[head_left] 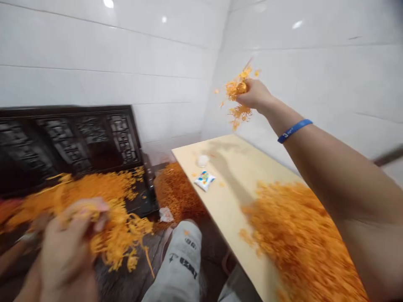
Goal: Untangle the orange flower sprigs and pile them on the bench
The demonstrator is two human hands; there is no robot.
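Note:
My right hand is raised over the far end of the pale table, its fingers closed round a bunch of orange stringy pieces. Some strands and bits stick out or hang loose below it. At lower left, my left hand, blurred by motion, is closed on another bunch of orange stringy pieces, which spills out to its right. A large heap of the same orange pieces covers the near right part of the table, under my right forearm. What exactly the pieces are, I cannot make out.
The pale table bears a small white and blue packet and a white round object. More orange pieces lie on the floor beyond my knee. A dark carved bench holds another heap. Another forearm shows at far left.

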